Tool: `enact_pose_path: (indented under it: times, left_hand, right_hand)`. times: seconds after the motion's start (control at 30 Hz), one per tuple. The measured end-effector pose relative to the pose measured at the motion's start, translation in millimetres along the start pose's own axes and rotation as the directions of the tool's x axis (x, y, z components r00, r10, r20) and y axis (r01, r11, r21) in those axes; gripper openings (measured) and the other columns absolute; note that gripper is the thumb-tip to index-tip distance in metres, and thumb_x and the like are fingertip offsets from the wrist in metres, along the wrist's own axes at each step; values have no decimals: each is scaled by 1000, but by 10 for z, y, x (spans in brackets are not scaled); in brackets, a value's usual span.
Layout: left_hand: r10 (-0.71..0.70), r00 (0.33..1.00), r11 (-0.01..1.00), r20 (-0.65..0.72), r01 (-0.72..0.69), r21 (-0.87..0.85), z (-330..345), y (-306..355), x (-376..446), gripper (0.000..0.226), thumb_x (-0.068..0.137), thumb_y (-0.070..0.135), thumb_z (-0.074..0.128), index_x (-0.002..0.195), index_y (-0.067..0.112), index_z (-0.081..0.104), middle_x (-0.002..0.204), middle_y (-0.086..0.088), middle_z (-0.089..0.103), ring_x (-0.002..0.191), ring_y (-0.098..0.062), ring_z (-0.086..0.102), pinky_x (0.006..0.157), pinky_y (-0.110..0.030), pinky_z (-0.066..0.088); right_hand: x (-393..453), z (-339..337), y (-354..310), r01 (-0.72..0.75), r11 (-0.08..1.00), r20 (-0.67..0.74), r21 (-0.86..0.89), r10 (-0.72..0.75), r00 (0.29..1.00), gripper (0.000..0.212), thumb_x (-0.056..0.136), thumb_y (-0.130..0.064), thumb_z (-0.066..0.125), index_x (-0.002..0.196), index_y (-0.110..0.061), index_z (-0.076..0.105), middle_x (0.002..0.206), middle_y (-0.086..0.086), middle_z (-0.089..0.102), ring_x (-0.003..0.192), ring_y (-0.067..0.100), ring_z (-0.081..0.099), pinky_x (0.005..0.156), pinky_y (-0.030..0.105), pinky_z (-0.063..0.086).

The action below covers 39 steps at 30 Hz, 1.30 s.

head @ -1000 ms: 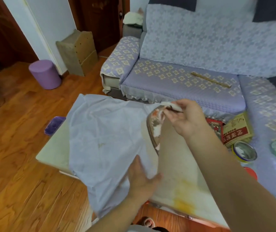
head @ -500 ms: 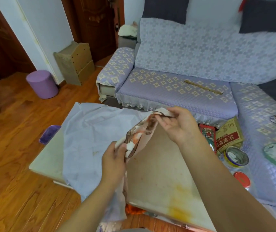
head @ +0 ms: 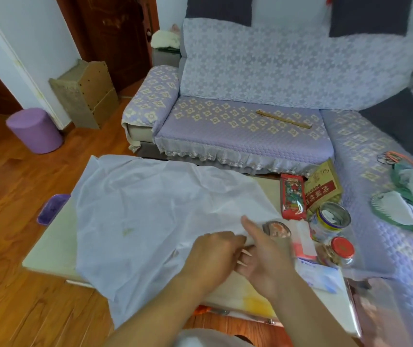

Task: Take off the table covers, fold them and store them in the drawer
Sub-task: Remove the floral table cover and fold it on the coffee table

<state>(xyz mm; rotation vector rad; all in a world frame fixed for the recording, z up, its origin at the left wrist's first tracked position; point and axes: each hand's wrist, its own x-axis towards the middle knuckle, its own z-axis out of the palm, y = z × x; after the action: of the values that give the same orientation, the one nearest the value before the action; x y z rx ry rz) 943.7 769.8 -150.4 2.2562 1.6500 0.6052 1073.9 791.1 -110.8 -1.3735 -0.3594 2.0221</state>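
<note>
A purple stool stands on the wooden floor at the far left, near a tan wooden rack against the wall. Over the low table lies the pale table cover, folded back on itself, its near corner hanging off the front edge. The left hand rests on the cover's right edge with fingers curled down into the fabric, gripping it. Just beside it, touching, the right hand has its thumb raised and fingers loosely spread under the same edge; whether it pinches the cloth cannot be told. Further right on the table stand a red packet, an open tin and a red-lidded jar, with the lilac-covered sofa behind.
</note>
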Motion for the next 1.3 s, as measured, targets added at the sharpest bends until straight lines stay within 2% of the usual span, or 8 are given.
enact_pose_path:
  times: [0.2, 0.4, 0.57, 0.67, 0.73, 0.83, 0.97, 1.3]
  left_hand:
    - [100, 974, 966, 204, -144, 213, 385, 95, -148, 51, 68, 12, 75, 113, 35, 68, 62, 4, 53, 47, -24, 56, 47, -25, 28]
    - [-107, 930, 992, 352, 124, -25, 385, -30, -400, 76, 102, 14, 42, 155, 57, 8, 102, -6, 65, 87, -27, 58, 75, -37, 44]
    - [22, 895, 961, 446, -142, 236, 421, 87, -398, 81, 97, 9, 46, 157, 51, 11, 98, -7, 59, 82, -34, 64, 65, -38, 38]
    - [70, 834, 920, 548, -267, 288, 597, 90, -447, 81, 85, 32, 71, 154, 43, 30, 77, 1, 62, 57, -23, 65, 50, -28, 37]
    - [50, 832, 926, 552, -246, 287, 661, 66, -453, 93, 72, 39, 82, 151, 38, 34, 71, 4, 62, 50, -19, 62, 47, -24, 42]
    - [-89, 925, 975, 370, 4, 224, 534, 74, -447, 87, 87, 23, 69, 155, 33, 16, 100, -5, 65, 81, -33, 68, 70, -41, 54]
    - [-242, 938, 968, 247, 214, 133, 529, 74, -481, 66, 91, 5, 45, 150, 30, 28, 112, -4, 65, 96, -34, 65, 79, -43, 49]
    - [-531, 845, 832, -69, 504, -233, 555, 132, -590, 20, 97, 26, 57, 115, 33, 51, 85, 11, 63, 77, -11, 58, 60, -19, 35]
  right_hand:
    - [624, -448, 215, 48, 998, -415, 49, -23, 910, 46, 83, 9, 56, 126, -5, 57, 100, 18, 65, 85, 31, 64, 59, 41, 59]
    - [664, -921, 166, 88, 697, -427, -712, -528, 734, 73, 88, -54, 55, 150, -20, 38, 154, 10, 34, 137, 37, 37, 111, 56, 37]
    - [707, -1115, 219, -47, 928, -372, -369, -101, 923, 105, 53, -64, 87, 141, -27, 43, 139, 3, 52, 115, 32, 59, 76, 52, 59]
    - [702, -1122, 486, -95, 993, -384, -72, 61, 921, 47, 77, -21, 84, 117, -8, 61, 121, 19, 66, 100, 34, 67, 63, 44, 63]
    - [703, -1260, 714, -119, 985, -433, 127, 162, 887, 21, 86, -11, 76, 101, -5, 62, 120, 22, 62, 100, 29, 63, 66, 34, 62]
    - [747, -1441, 841, -78, 848, -266, 524, 250, 931, 61, 58, -45, 94, 100, -15, 62, 121, 12, 61, 105, 24, 63, 85, 31, 60]
    - [426, -1200, 596, 26, 889, -386, 457, 172, 906, 13, 94, -8, 66, 106, -4, 62, 110, 17, 66, 93, 27, 66, 66, 39, 61]
    - [-67, 73, -468, 474, 750, -201, -462, -609, 767, 22, 95, -24, 61, 79, -11, 68, 83, 20, 73, 75, 36, 73, 65, 56, 61]
